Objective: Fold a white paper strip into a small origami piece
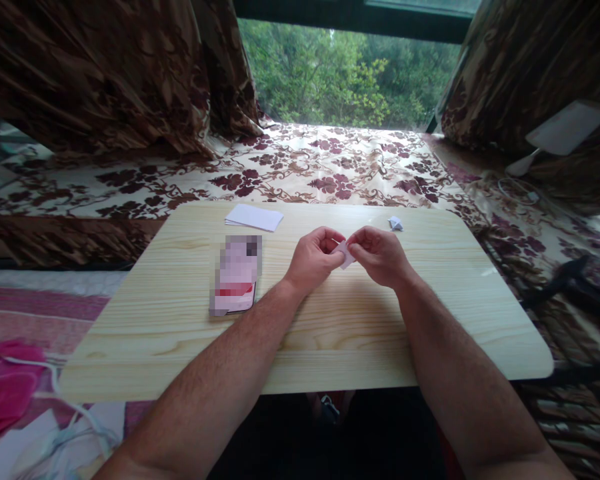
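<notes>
Small white paper piece (345, 256): one, held just above or against the bench (340, 340), which of the two cannot be told; placed between the two hands, towards the far side. Its outline is partly covered by the fingers, so the exact form of the folds cannot be read.

Left hand (314, 260): the paper's left side is pinched between thumb and forefinger; the other fingers are curled inward.

Right hand (380, 257): the paper's right side is pinched likewise, the fingers bent over and brought close to those of the left hand.

Folded paper shape (395, 224): one, white, angular, set near the far edge of the bench, beyond the right hand and apart from it.

Stack of paper (255, 218): white oblong sheets, slightly fanned, laid flat near the far edge, left of centre.

Phone (235, 273): one, laid on the bench nearer than the stack, left of the left hand; mostly obscured by pixelation.

Bench: pale, wood-grained, with rounded corners.

Surroundings: a ledge beyond is covered by floral cloth (325, 163); the window (330, 77) is flanked by patterned curtains (130, 73), with green foliage seen outside.
</notes>
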A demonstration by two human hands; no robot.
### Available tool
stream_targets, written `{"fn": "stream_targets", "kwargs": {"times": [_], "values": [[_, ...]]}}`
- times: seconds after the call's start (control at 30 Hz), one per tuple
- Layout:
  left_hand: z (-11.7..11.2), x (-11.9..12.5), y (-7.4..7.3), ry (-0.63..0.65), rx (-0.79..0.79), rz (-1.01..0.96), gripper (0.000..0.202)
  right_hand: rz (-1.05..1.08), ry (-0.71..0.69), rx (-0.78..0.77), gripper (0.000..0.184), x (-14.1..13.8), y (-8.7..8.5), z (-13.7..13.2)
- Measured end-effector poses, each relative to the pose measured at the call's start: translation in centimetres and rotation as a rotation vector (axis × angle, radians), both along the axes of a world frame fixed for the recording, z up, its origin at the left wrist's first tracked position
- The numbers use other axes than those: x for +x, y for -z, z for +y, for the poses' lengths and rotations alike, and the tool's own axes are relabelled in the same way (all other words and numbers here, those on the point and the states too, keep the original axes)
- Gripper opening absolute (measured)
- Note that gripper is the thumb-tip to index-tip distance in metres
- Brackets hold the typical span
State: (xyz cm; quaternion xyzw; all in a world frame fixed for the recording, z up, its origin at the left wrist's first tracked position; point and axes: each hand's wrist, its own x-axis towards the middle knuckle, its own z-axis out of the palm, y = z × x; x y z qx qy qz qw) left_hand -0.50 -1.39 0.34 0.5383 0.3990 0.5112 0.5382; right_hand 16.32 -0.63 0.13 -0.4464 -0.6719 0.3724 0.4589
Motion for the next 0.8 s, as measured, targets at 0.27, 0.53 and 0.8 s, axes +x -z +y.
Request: {"fn": "stream_targets", "kwargs": {"times": [0.27, 0.53, 0.8], "values": [[-0.1, 0.1, 0.1, -0.020, 0.014, 0.011, 0.022, 0.010, 0.077, 0.007, 0.005, -0.6, -0.3, -0.2], [-0.2, 0.3, 0.0, -0.059, 0.024, 0.021, 0.021, 0.074, 0.118, 0.005, 0.004, -1.2, -0.5, -0.3], [-0.3, 0.3, 0.1, -0.067, 0.029, 0.025, 0.018, 0.116, 0.150, 0.010, 0.005, -1.4, -1.1, -0.6]]}}
